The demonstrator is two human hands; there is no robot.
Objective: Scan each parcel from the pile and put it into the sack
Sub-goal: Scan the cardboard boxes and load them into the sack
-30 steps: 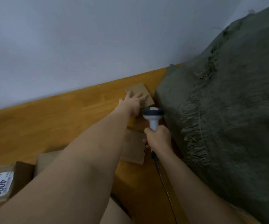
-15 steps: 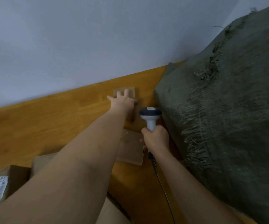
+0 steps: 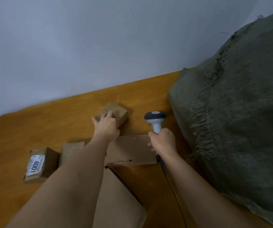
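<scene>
The left hand (image 3: 107, 127) reaches to the far side of the bench (image 3: 50, 119) and lies over a small brown box (image 3: 114, 111), fingers curled over its near top edge and thumb out to the left, so it grips the box, though how firmly I cannot tell. The box sits tilted on the wood, well apart from the rest of the pile. The right hand (image 3: 162, 140) is clenched round the handle of the scanner (image 3: 155, 118), head pointing away toward the wall, cable (image 3: 170, 180) trailing back along the forearm. Nearer lie a flat box (image 3: 132, 150) under that hand, a long box (image 3: 116, 199) at the bottom, a small plain box (image 3: 71, 150) and a box with a white label reading 4001 (image 3: 39, 163). The green sack (image 3: 239, 120) bulges on the right, touching the bench, and its mouth is not in view. No label shows on the gripped box, so the likely trouble is a failed scan: the code may face down or away, and the scanner is aimed past it, not at it. A 1-handed grip on a tilted box at full reach could also slip and knock it toward the wall. The cable could snag the flat box as the right arm swings to the sack.
</scene>
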